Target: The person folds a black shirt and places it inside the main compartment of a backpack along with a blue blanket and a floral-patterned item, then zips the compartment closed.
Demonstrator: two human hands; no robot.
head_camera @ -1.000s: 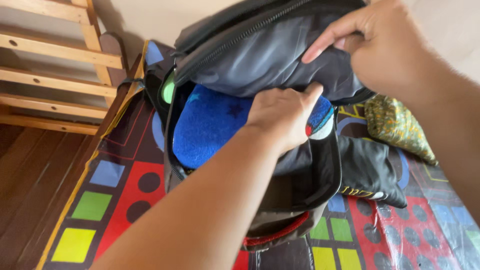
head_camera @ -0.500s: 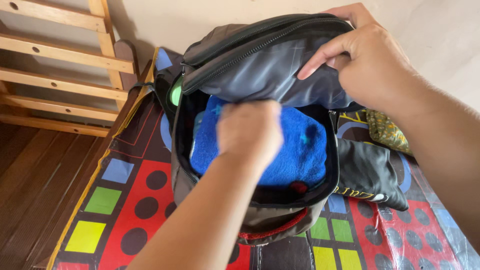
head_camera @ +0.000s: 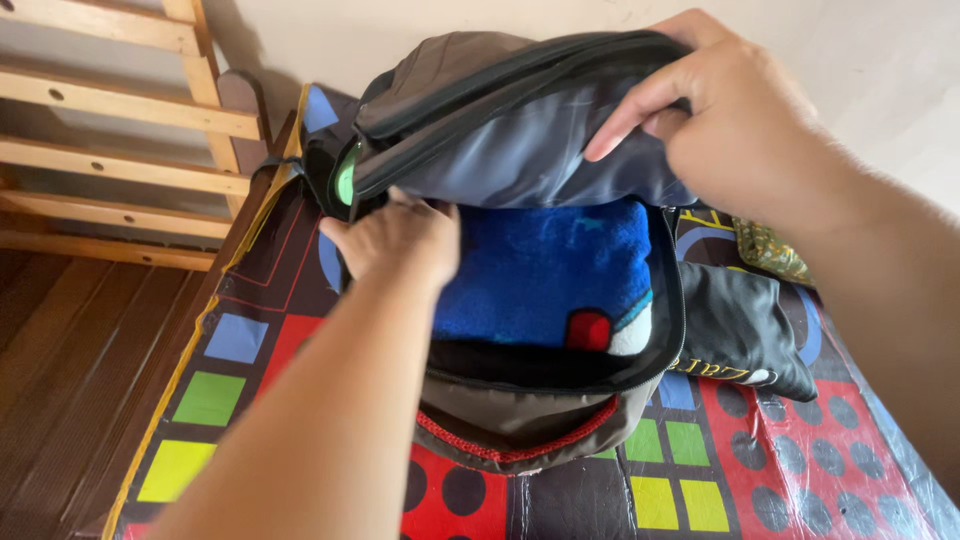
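Blue towel [head_camera: 540,270] sits inside the open backpack [head_camera: 520,410] – packing looks mostly done, zip not closed yet. Right hand [head_camera: 740,110] grips the lifted flap [head_camera: 500,130]; left hand [head_camera: 400,240] curled at the bag's left edge. Bag on a colourful game mat [head_camera: 250,380], black pouch [head_camera: 740,330] beside.

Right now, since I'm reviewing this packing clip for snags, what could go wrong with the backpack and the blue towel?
The right hand holds the backpack flap up; if it slips, the flap could drop onto the left hand at the opening's left edge. The blue towel fills the opening nearly to the zipper track, so its pile may catch in the teeth. The backpack stands on a glossy game mat and might slide.
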